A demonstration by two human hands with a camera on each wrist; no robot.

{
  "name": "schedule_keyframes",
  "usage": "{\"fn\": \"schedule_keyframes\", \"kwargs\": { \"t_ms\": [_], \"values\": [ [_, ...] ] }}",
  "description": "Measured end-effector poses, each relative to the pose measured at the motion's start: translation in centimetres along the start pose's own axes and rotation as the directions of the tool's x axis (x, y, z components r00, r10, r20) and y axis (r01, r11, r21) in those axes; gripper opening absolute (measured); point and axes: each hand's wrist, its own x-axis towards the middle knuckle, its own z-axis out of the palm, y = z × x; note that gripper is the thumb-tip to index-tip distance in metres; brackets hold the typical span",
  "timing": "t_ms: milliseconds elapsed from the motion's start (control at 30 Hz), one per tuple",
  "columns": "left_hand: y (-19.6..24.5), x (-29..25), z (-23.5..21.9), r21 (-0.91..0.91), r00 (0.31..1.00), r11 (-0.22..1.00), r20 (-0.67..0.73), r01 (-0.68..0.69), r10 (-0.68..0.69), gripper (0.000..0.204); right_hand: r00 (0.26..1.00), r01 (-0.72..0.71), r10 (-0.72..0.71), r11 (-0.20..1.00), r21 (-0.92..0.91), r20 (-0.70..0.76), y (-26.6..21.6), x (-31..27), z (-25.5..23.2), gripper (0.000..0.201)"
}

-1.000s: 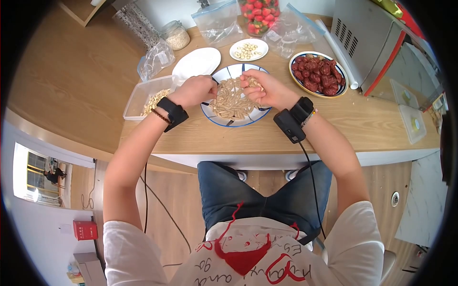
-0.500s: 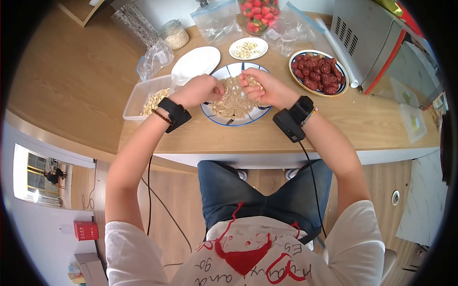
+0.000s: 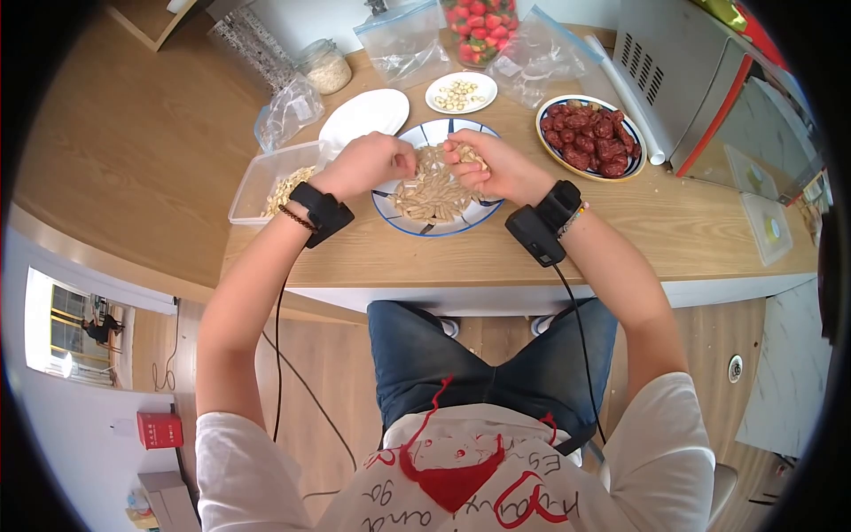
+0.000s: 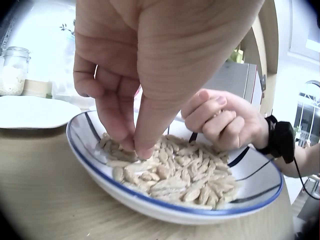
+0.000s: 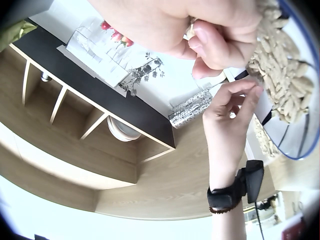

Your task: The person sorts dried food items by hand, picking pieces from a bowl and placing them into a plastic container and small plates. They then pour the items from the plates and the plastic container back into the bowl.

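Long beige pieces (image 4: 170, 165) cover the middle of a blue-rimmed white plate (image 4: 235, 212). Over the plate's left part the left hand (image 3: 368, 166) points down, thumb and fingertips brought together at the pieces; in the left wrist view they pinch at one, partly hidden by the fingertips. The right hand (image 3: 496, 164) is raised above the plate's right side, its fingers curled round several beige pieces (image 3: 470, 158). A bit of one shows between those fingers in the right wrist view. The hands are apart from each other.
Left of the plate stands a clear container (image 3: 253, 191) of pale pieces, with an empty white plate (image 3: 365, 117) behind. A small dish (image 3: 461, 106) and strawberries (image 3: 479, 27) are at the back, a bowl of red dates (image 3: 589, 137) at the right, beside an appliance (image 3: 665, 75).
Since a second ago the left hand has shifted slightly to the right over the plate, its fingertips now lower on view of the pieces. The right hand has stayed nearly still.
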Motion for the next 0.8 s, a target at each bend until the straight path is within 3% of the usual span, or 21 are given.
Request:
{"fn": "schedule_keyframes", "kwargs": {
  "t_ms": [133,233,367,433,467,567,667,800],
  "values": [
    [2.7,0.7,-2.0,-0.069,0.962,0.995,-0.269,-0.067,0.046,0.008,0.999,0.022,-0.022,1.0,-0.009,-0.027,0.3,0.1,0.3,0.014],
    [6.5,1.1,-3.1,0.009,0.942,0.986,-0.295,-0.165,0.161,0.009,0.994,-0.011,0.016,0.999,0.047,-0.112,0.1,0.0,0.9,0.013],
    [6.6,1.6,-1.7,0.088,0.896,0.949,-0.311,-0.303,0.315,0.016,0.997,-0.078,0.08,0.989,0.129,-0.008,-0.1,0.1,0.7,0.013],
    [5.2,1.8,-1.1,0.06,0.921,0.981,-0.338,-0.184,0.193,0.016,0.977,-0.19,0.168,0.965,0.179,0.133,-0.4,0.7,-0.5,0.013],
    [4.3,1.9,-0.8,0.046,0.927,0.991,-0.352,-0.123,0.131,0.017,0.981,-0.178,0.162,0.968,0.174,0.104,-0.5,0.6,-0.8,0.012],
    [0.5,1.4,0.3,0.134,0.98,0.99,-0.197,0.037,-0.01,0.02,0.99,-0.139,0.135,0.978,0.153,0.04,-0.5,0.3,-0.1,0.012],
    [0.0,0.8,1.9,0.067,0.998,0.996,0.021,0.053,-0.054,0.017,0.996,-0.088,0.088,0.988,0.127,0.001,-0.3,0.2,0.2,0.012],
    [0.5,1.2,2.3,0.055,0.991,0.991,0.05,0.12,-0.123,0.014,0.997,-0.058,0.062,0.994,0.095,-0.041,-0.3,0.0,0.3,0.013]
  ]
}}
